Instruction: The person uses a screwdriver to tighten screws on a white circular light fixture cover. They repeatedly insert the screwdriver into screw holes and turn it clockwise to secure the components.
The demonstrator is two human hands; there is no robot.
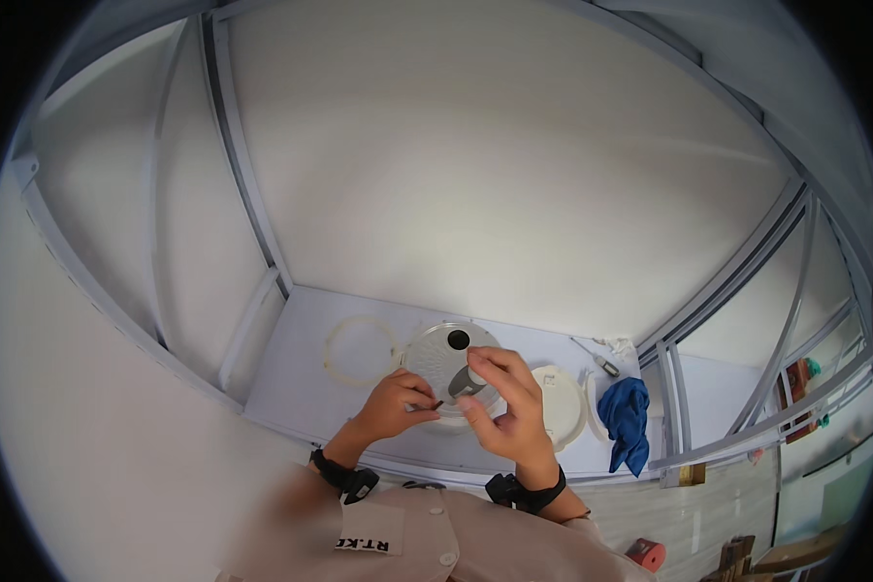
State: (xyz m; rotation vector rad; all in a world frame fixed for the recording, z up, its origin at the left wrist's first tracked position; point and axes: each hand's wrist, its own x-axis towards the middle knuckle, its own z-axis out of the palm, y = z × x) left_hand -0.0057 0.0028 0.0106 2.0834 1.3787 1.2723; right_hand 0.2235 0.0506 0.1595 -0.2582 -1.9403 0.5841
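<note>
"What's the biggest thing there?"

"The table [286, 383], pale, running along below the wall."

"And on it?"

"A silver disc [429, 361] near the middle, with a round black spot toward its far edge. Both hands are at its near side and partly hide it."

"Next in size?"

"A white lid [565, 415], lying flat just to the right of the disc. A thin yellowish ring [328, 347] lies to the left. Beyond the lid, a blue cloth [626, 417] is bunched at the table's right end."

"How are the hands?"

"The right hand [510, 412] is partly curled, thumb and fingers gripping something above the disc. The left hand [398, 405] is nearly closed, fingertips pinched together beside the disc's near edge."

"Gripping what?"

"A grey tool [466, 382], tilted."

"Any other tool?"

"A screwdriver [605, 366], lying behind the cloth."

"And the smallest thing?"

"A dark bit [438, 404] at the left fingertips, close to the grey tool. I can't tell whether those two touch."
</note>
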